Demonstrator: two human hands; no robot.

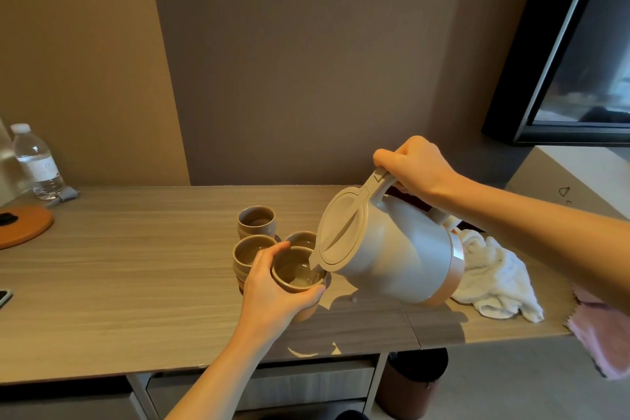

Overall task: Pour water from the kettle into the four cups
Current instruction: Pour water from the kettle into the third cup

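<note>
Left hand (pixel 272 286) gripping cup (pixel 297 271), right hand (pixel 414 169) tilting kettle (pixel 388 249), spout hidden.

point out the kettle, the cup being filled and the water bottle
kettle (pixel 402 249), head view, grey body
cup being filled (pixel 297 272), head view, inside wall
water bottle (pixel 35 160), head view, clear side

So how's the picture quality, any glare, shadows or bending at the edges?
Head view: warm, dim light; the kettle throws a dark shadow on the table; wide-angle bending curves the table edge; the screen shows blurred reflections.
</note>
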